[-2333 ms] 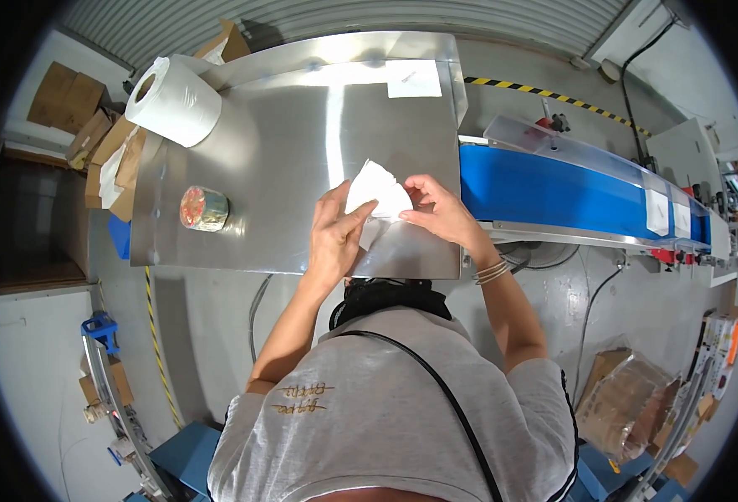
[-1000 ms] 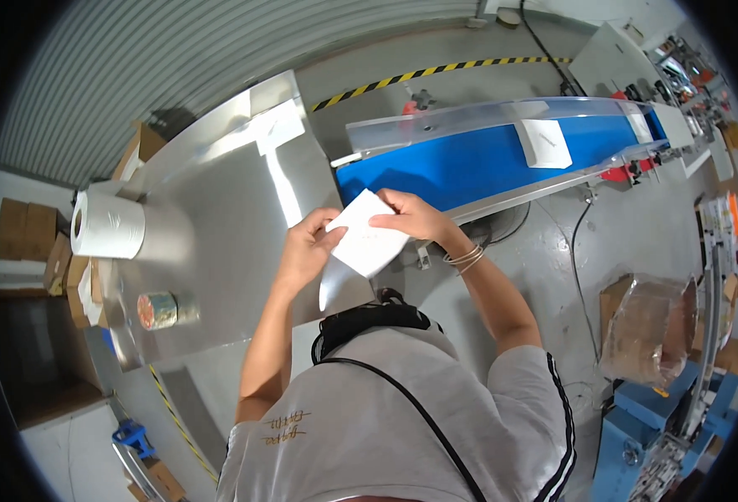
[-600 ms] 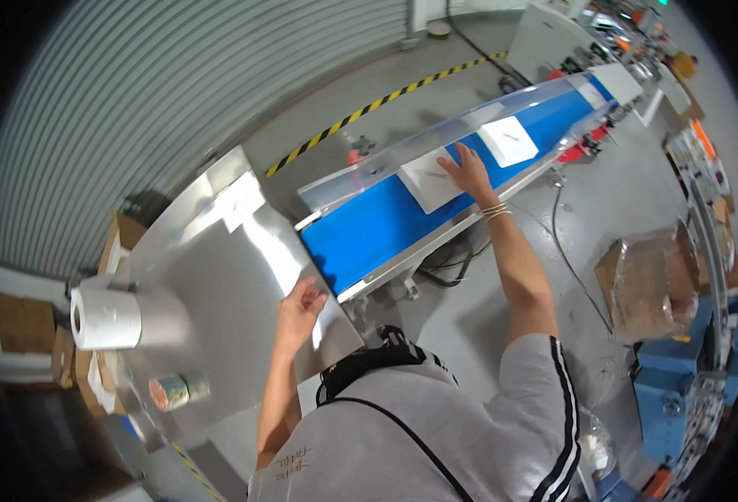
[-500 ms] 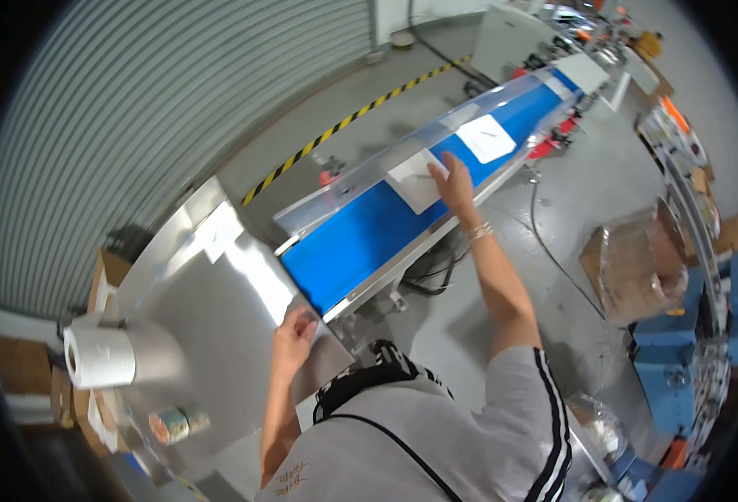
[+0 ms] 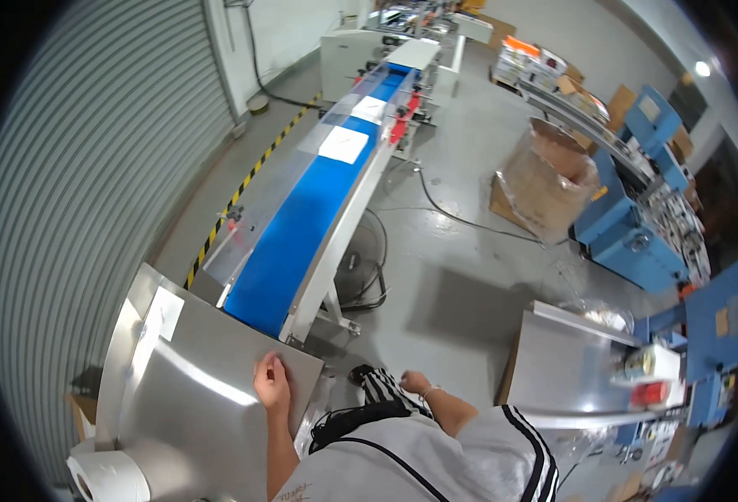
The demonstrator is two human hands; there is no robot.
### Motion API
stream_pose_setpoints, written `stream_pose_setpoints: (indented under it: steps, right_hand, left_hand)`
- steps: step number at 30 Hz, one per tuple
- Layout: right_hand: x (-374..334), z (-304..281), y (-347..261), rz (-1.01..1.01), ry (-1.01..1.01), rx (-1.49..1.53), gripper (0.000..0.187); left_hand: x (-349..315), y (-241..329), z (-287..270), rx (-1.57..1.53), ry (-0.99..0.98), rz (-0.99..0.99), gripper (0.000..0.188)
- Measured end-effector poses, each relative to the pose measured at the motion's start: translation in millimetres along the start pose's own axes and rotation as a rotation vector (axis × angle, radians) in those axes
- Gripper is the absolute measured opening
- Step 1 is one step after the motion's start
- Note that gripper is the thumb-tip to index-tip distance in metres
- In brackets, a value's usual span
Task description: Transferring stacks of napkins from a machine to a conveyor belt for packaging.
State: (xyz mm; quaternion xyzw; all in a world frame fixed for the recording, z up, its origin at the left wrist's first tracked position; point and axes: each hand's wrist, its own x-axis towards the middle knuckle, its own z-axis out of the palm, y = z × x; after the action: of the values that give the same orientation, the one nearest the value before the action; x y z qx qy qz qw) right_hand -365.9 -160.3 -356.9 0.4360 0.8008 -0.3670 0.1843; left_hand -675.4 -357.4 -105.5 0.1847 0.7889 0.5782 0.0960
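Observation:
My left hand is over the steel table, near its corner by the belt's end. The fingers are loosely curled, with a gap between thumb and fingertips, and no object shows in it. Close in front of my waist, my right hand is curled closed with nothing visible in it; a bracelet circles that wrist. Ahead runs a blue conveyor belt. A white square sheet lies flat on it, and a second white sheet is farther along. Both are out of my hands' reach as held now.
A clear plastic guard lines the belt's left side. Bottom left stands a white paper roll. Under the conveyor sits a black fan. To the right are a plastic-lined carton, blue machinery and another steel table.
My right hand has left the white sheet on the belt and drawn back to my waist. The view has turned right. Sheets on the belt now lie farther from me.

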Motion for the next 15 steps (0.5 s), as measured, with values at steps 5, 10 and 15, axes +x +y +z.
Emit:
stream_pose_setpoints:
  steps: [5,10,15]
  right_hand:
    - [-70,69,24,0.057,-0.134,0.024,0.037]
    - [-129,98,25,0.092,-0.068,0.086,0.034]
    - [-187,104,39,0.148,0.132,0.453,0.037]
  left_hand:
    - [11,21,2,0.172,0.005,0.349,0.014]
    - [19,14,10,0.135,-0.056,0.409,0.015]
    - [8,16,5,0.187,-0.023,0.399,0.018]
